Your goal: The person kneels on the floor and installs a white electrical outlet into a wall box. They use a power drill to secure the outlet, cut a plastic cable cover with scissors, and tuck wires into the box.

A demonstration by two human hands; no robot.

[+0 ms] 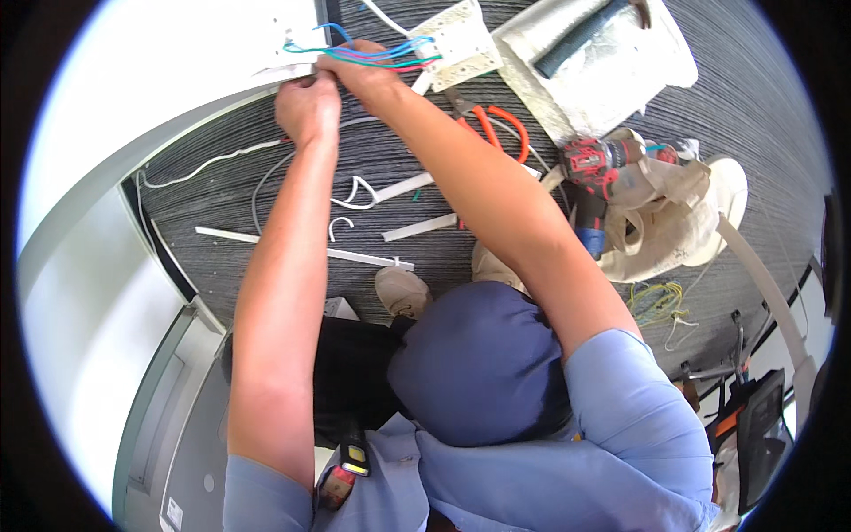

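Both my hands meet at the lower edge of a bright white panel (191, 97). My left hand (307, 108) has its fingers curled in at that edge. Just beside it, my right hand (365, 74) is bent in under several blue, green and red wires (390, 58). What the fingers pinch is too small and partly hidden to make out. Those wires run from the panel to a white socket plate (461, 51) lying on the floor to the right. Below the plate is a pair of pliers with orange handles (496, 133), partly behind my right forearm.
White trunking strips (365, 259) and loose white cable (217, 161) lie on the dark ribbed floor. To the right are a red and black drill (596, 167), a beige cloth bag (660, 235), a hammer (585, 37) on a silvery sheet (603, 84), and yellow-green wire (656, 303).
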